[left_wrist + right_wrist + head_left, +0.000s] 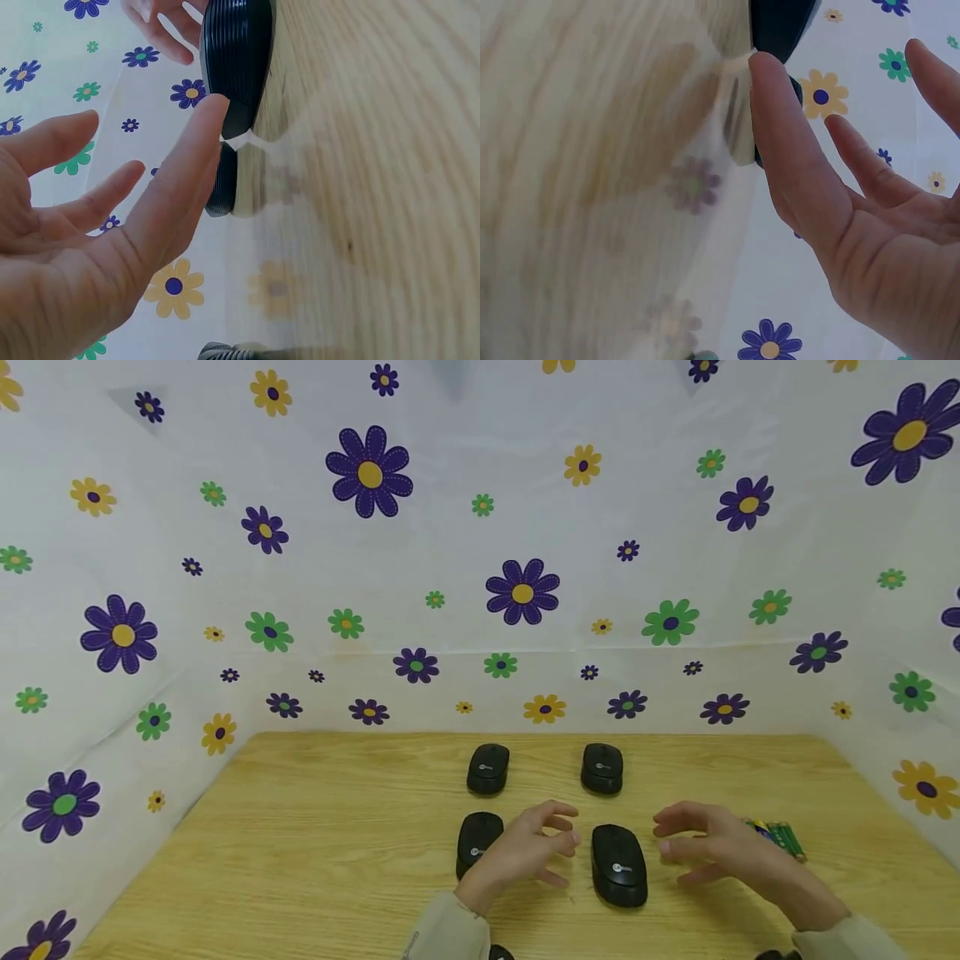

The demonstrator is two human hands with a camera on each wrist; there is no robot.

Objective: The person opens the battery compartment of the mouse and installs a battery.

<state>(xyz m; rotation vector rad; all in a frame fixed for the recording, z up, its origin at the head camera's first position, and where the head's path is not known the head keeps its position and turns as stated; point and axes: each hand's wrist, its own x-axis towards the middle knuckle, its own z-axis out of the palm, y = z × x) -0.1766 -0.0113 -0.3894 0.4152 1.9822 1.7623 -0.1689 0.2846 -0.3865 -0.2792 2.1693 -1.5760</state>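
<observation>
A black computer mouse (pixel 618 864) lies on the wooden table between the two hands, apart from both. To its left, the left hand (pixel 528 843) hovers with loosely bent fingers and nothing in them. The right hand (pixel 708 843) is held at the mouse's right side, also holding nothing. Seen from the left wrist, the mouse's ribbed dark side (pixel 238 64) shows beyond the left hand (pixel 97 225). In the right wrist view, part of the mouse (pixel 778 26) appears above the right hand's (pixel 885 232) fingers. Another black mouse (pixel 474 839) is partly covered by the left hand and wrist.
Two more black mice, a left one (pixel 488 768) and a right one (pixel 602 768), lie farther back. Several green batteries (pixel 785 839) sit beyond the right wrist. Dark objects (pixel 778 955) are cut off at the bottom edge. A flower-patterned cloth (pixel 450 543) encloses the table's back and sides.
</observation>
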